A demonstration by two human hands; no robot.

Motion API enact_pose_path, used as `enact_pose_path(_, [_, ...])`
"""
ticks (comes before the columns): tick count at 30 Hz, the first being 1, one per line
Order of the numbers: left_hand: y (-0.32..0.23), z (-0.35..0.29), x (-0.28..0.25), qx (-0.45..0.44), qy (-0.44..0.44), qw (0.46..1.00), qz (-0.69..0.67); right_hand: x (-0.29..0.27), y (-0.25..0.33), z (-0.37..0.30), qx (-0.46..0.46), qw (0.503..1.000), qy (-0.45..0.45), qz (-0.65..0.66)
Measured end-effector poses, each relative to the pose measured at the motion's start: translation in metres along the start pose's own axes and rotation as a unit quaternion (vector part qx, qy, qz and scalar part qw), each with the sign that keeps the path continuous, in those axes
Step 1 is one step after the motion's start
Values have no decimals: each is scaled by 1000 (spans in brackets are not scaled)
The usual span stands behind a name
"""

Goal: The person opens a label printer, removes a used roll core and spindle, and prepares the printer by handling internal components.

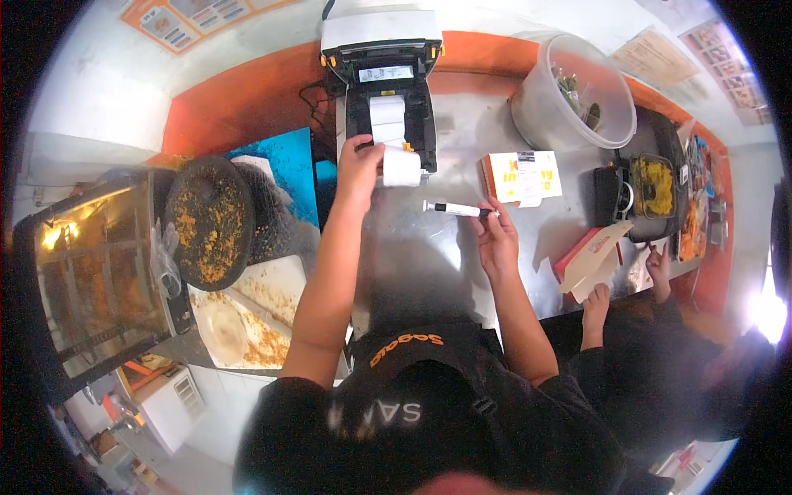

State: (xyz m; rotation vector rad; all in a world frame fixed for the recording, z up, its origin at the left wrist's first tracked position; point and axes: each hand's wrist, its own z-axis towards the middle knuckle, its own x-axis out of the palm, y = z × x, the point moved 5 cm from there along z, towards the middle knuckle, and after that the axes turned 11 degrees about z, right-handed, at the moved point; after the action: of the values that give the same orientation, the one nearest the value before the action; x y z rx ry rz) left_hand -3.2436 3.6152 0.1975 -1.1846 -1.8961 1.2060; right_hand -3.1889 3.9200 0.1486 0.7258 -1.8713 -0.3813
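A label printer [425, 124] stands with its lid raised in front of me, a strip of white label paper [388, 111] lying in its bay. My left hand [360, 172] grips a white label roll [402, 168] at the printer's near end. To the right, my right hand [497, 243] pinches one end of a slim black-and-white rod [452, 208], marker-like in shape. The rod points left across the steel counter, apart from the roll. I cannot make out exactly what kind of rod it is.
A white-and-orange box [521, 177] sits on the counter [412, 264], before a clear plastic tub [569, 95]. At right, a co-worker's hands [596, 307] are at a red carton [590, 256], near a black tray of yellow food [654, 188]. A crumb-covered round pan [210, 223] is at left.
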Motion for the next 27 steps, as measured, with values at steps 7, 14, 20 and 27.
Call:
enact_pose_path(7, [-12,28,-10,76,110,990,-38,31,-6,13,9,999,34,9])
enact_pose_path(14, [-32,32,-46,202,142,904,349,114,-42,53,25,995,100,-7])
enact_pose_path(20, [-30,2,-60,304,57,812,494,122,-65,70,23,993,83,-77])
enact_pose_path(27, [-8,-4,-66,155,-25,903,400,126,-67,74,46,995,84,-30])
